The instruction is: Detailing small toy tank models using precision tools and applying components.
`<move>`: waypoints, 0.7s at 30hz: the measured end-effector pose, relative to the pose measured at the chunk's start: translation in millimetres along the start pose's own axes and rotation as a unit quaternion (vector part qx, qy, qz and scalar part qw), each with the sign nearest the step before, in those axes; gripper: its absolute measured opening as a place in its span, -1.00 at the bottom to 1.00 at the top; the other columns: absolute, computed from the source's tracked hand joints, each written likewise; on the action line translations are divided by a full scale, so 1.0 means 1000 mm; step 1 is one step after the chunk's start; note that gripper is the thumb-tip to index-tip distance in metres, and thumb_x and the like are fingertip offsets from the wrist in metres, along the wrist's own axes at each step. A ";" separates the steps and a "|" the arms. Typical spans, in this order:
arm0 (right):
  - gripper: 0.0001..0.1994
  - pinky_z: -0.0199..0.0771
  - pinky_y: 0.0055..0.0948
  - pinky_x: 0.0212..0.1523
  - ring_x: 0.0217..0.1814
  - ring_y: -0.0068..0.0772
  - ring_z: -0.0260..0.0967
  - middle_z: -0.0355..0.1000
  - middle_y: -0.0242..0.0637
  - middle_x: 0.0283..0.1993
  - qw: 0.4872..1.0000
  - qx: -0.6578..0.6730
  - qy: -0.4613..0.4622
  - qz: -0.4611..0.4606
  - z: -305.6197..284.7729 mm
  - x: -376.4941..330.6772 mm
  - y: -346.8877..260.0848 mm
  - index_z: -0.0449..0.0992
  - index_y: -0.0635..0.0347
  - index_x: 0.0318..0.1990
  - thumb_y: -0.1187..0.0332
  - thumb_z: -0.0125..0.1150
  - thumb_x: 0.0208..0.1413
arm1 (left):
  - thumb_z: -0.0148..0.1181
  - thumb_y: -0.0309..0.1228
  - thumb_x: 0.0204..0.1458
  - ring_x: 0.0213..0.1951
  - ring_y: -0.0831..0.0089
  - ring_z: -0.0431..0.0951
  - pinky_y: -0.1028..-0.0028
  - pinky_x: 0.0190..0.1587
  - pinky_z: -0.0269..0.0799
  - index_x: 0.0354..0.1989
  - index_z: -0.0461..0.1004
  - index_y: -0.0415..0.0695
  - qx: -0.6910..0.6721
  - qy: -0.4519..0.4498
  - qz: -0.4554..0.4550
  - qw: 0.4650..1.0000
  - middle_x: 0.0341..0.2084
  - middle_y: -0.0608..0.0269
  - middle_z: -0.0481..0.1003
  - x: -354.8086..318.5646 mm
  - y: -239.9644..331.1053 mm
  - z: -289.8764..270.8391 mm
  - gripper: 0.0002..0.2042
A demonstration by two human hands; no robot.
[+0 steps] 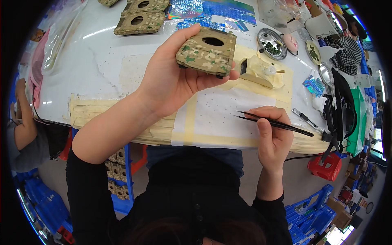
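matt plastic tank hull (207, 52), glossy black tweezers (273, 121)

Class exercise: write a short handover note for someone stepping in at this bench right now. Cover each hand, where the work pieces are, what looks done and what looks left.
Left hand: holds a camouflage-painted model tank hull up over the table, its round opening on top.
Right hand: grips a thin black paintbrush, tip over the speckled white paper, apart from the hull.
Nearby: two similar camouflage hulls at the far edge; a metal dish of dark green paint to the right.
Done: the held hull has camouflage on the sides in view.
Left: cannot tell which spots still need paint.
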State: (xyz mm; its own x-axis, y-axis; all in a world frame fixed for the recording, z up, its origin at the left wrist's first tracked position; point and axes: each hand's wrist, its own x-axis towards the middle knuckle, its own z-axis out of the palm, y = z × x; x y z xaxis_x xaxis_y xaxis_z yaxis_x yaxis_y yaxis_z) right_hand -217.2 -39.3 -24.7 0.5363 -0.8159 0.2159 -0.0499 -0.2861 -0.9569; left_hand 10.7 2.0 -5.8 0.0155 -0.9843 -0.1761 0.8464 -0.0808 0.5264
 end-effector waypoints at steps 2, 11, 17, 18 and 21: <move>-0.91 0.32 -0.57 -0.24 -0.34 -0.45 0.34 0.43 -0.24 -0.37 0.999 -0.036 -0.010 -0.014 0.000 0.001 0.001 0.42 0.34 -0.36 0.49 0.14 0.07 | -0.25 -0.13 0.19 -0.26 0.16 0.56 0.46 -0.25 0.58 -0.02 0.30 -0.40 0.001 -0.003 0.000 1.000 -0.28 -0.15 0.47 0.000 0.000 0.000 -0.50; -0.91 0.32 -0.58 -0.27 -0.36 -0.48 0.33 0.41 -0.24 -0.40 0.998 -0.057 -0.022 -0.021 0.000 0.002 0.008 0.41 0.34 -0.38 0.48 0.15 0.07 | -0.25 -0.12 0.19 -0.25 0.15 0.56 0.45 -0.24 0.58 -0.01 0.29 -0.40 -0.009 -0.006 -0.007 1.000 -0.27 -0.15 0.47 -0.001 0.000 -0.001 -0.50; -0.90 0.32 -0.58 -0.27 -0.36 -0.48 0.33 0.41 -0.25 -0.40 0.998 -0.052 -0.019 -0.015 0.001 0.003 0.008 0.41 0.35 -0.37 0.48 0.15 0.07 | -0.25 -0.12 0.19 -0.25 0.15 0.56 0.44 -0.25 0.58 -0.01 0.30 -0.40 -0.014 -0.012 -0.007 1.000 -0.28 -0.15 0.47 0.000 0.000 -0.002 -0.50; -0.90 0.32 -0.59 -0.27 -0.36 -0.49 0.33 0.41 -0.25 -0.40 0.998 -0.051 -0.019 -0.015 0.001 0.003 0.008 0.41 0.35 -0.37 0.47 0.15 0.07 | -0.25 -0.12 0.19 -0.25 0.14 0.56 0.44 -0.25 0.58 -0.01 0.30 -0.40 -0.015 -0.011 -0.007 1.000 -0.28 -0.15 0.47 0.000 0.000 -0.002 -0.50; -0.90 0.32 -0.59 -0.27 -0.36 -0.49 0.33 0.41 -0.25 -0.40 0.998 -0.049 -0.020 -0.014 0.001 0.003 0.008 0.41 0.35 -0.37 0.47 0.15 0.07 | -0.26 -0.12 0.19 -0.26 0.15 0.56 0.44 -0.25 0.58 -0.01 0.29 -0.40 -0.013 -0.013 -0.005 1.000 -0.28 -0.15 0.47 -0.001 0.000 -0.001 -0.50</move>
State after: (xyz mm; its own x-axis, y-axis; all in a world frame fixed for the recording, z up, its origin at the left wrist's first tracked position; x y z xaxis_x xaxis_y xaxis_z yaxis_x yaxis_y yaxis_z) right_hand -215.8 -43.4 -31.9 0.5724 -0.7863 0.2327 -0.1152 -0.3581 -0.9265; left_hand 11.3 3.1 -6.3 -0.0057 -0.9871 -0.1597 0.8599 -0.0864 0.5032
